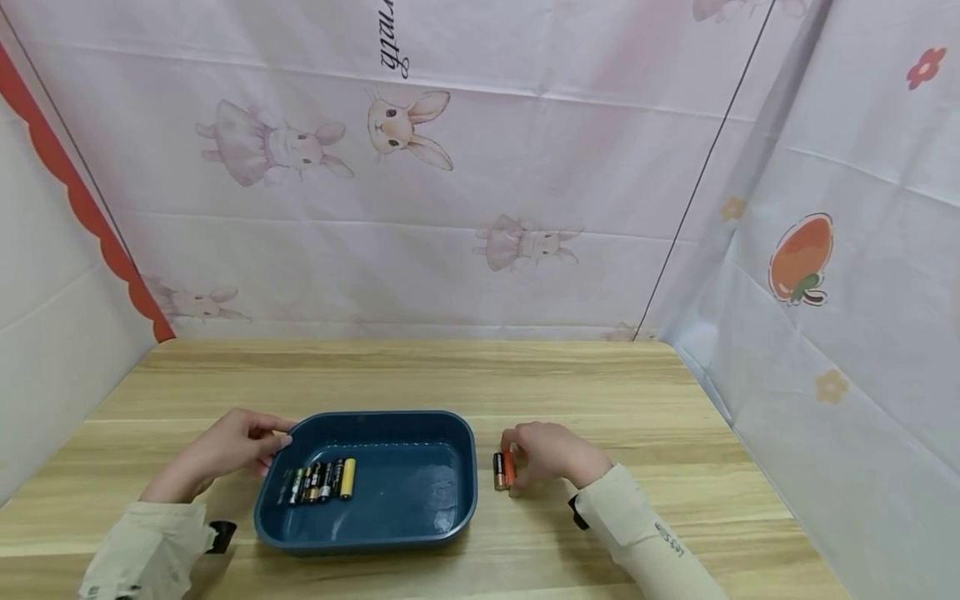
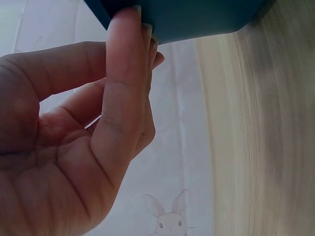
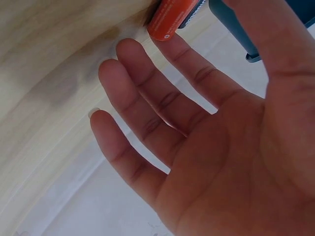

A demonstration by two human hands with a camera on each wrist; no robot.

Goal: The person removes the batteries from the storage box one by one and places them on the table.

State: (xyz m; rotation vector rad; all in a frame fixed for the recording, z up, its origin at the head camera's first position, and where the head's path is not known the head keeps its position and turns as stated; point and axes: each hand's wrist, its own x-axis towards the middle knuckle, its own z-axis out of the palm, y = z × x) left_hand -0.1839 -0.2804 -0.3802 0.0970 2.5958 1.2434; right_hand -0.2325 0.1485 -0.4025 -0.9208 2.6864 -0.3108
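A dark blue rectangular tray with rounded corners sits left of centre on the table. Inside it, toward the left, several dark batteries lie in a row, ending with a yellow battery at the right. My left hand holds the tray's rim at the back left corner; in the left wrist view its fingertips meet the tray wall. Right of the tray, my right hand pinches an orange battery end to end between thumb and index finger. A black battery with a copper-coloured end lies alongside it.
The wood-grain table runs back to a rabbit-print cloth. More cloth hangs at the right side and at the left, where a red scalloped band runs down.
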